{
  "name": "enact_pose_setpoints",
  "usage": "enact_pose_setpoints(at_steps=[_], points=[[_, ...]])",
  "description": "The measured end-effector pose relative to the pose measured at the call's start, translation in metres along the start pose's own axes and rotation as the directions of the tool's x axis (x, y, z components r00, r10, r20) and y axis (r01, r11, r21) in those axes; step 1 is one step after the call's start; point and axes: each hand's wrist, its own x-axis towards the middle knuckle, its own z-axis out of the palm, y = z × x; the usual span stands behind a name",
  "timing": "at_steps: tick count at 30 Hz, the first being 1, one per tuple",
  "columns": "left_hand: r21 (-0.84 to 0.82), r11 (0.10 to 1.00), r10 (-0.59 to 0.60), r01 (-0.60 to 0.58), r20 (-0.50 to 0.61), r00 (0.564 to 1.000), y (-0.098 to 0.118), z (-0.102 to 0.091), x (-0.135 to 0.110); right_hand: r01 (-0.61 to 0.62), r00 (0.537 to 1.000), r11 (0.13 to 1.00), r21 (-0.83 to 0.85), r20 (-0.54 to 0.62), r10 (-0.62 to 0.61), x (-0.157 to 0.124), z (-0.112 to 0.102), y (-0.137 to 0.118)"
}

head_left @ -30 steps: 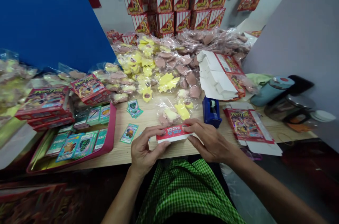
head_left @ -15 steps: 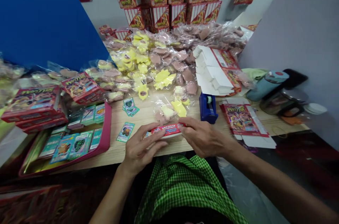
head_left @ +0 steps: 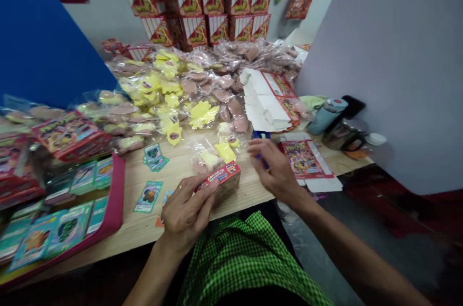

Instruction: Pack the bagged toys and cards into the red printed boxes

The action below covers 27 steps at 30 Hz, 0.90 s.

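My left hand (head_left: 190, 205) is closed on a small red printed cardboard box (head_left: 228, 177) at the front of the table, with fingers lying across its top. My right hand (head_left: 273, 168) is apart from the box, in front of the blue tape dispenser (head_left: 261, 135), which it partly hides. Its fingers are loosely bent and apart, and nothing shows in them. Just behind the box are bagged yellow and pink pieces (head_left: 224, 151). Loose trading cards (head_left: 148, 196) lie left of my left hand.
A pink-rimmed tin (head_left: 117, 195) of cards stands at the left, beside red boxes (head_left: 68, 135). Bagged pieces (head_left: 202, 114) are heaped behind. To the right are white-and-red unfolded cartons (head_left: 267, 103), a flattened box (head_left: 307, 160), a blue bottle (head_left: 327, 114) and a glass jug (head_left: 342, 136).
My right hand has let go of the red box and moved right to the tape dispenser. The box has turned in my left hand. The view has swung to the right.
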Motion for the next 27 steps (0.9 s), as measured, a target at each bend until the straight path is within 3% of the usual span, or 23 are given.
enact_pose_setpoints(at_steps=[1,2,4,5,9,12,17,23,27], points=[[-0.009,1.000,0.002,-0.002,-0.019,1.000,0.003,0.006,0.002,-0.234,0.970,0.972,-0.021,-0.070,0.232,0.001,-0.007,0.009],[-0.018,1.000,0.006,-0.007,-0.032,0.999,0.007,0.012,0.003,-0.436,0.895,0.900,-0.027,-0.118,0.430,0.002,-0.013,0.020],[-0.027,0.999,0.020,-0.021,-0.039,0.999,0.012,0.020,0.006,-0.674,0.734,0.738,-0.010,-0.114,0.669,0.001,-0.020,0.040],[-0.027,0.999,0.025,-0.026,-0.033,0.999,0.014,0.023,0.008,-0.723,0.689,0.691,0.004,-0.077,0.721,0.001,-0.021,0.048],[-0.025,1.000,0.018,-0.018,0.007,1.000,0.015,0.025,0.009,-0.803,0.594,0.586,0.112,0.065,0.801,0.001,-0.009,0.059],[-0.015,1.000,0.005,-0.004,0.027,1.000,0.015,0.022,0.008,-0.800,0.591,0.569,0.188,0.093,0.801,0.003,-0.006,0.054],[-0.039,0.999,-0.005,0.007,0.057,0.998,0.019,0.019,0.008,-0.746,0.647,0.619,0.246,0.051,0.760,-0.007,-0.006,0.051],[-0.053,0.998,0.015,-0.014,0.007,1.000,0.021,0.022,0.012,-0.687,0.703,0.714,0.131,-0.125,0.700,-0.038,0.018,0.069],[-0.050,0.999,-0.019,0.019,0.007,1.000,0.022,0.024,0.011,-0.626,0.759,0.776,0.071,-0.172,0.628,-0.047,0.011,0.057]])
